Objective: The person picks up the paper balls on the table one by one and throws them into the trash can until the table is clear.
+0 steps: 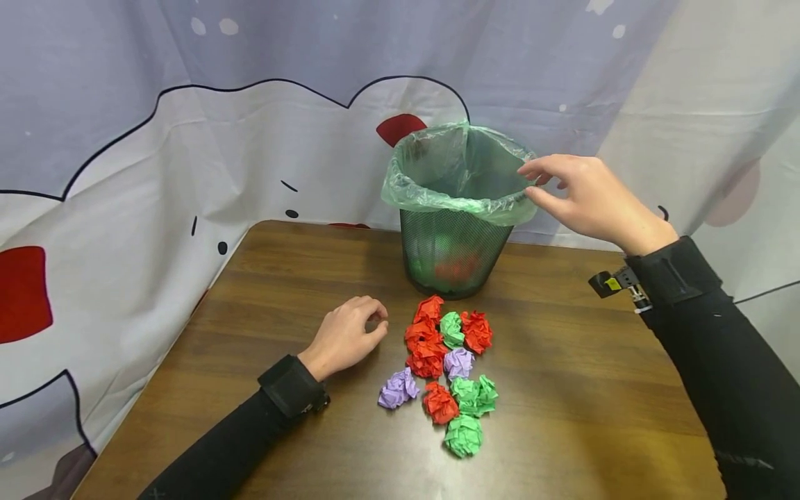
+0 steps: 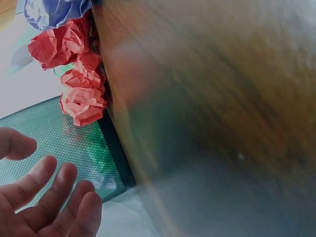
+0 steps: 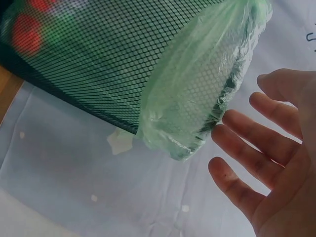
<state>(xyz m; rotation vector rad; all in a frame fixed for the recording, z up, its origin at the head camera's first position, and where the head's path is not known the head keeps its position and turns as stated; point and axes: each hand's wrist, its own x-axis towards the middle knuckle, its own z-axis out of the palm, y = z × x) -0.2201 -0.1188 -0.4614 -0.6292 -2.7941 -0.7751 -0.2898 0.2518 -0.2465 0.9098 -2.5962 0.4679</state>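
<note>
With left hand point(image 1: 344, 337) and right hand point(image 1: 594, 198) unclenched and empty, we could tip the bin point(image 1: 453, 250) by snagging the liner point(image 1: 453, 201) beside our right.

soft, even light from the head; dimmer, greyer wrist views
pale glare whitens the near middle of the bench point(image 1: 350, 455), with soft shadow to its right; the left wrist view smears the bench's surface and its reflections out of focus, while the red paper balls point(image 2: 81, 106) look sharper.
</note>
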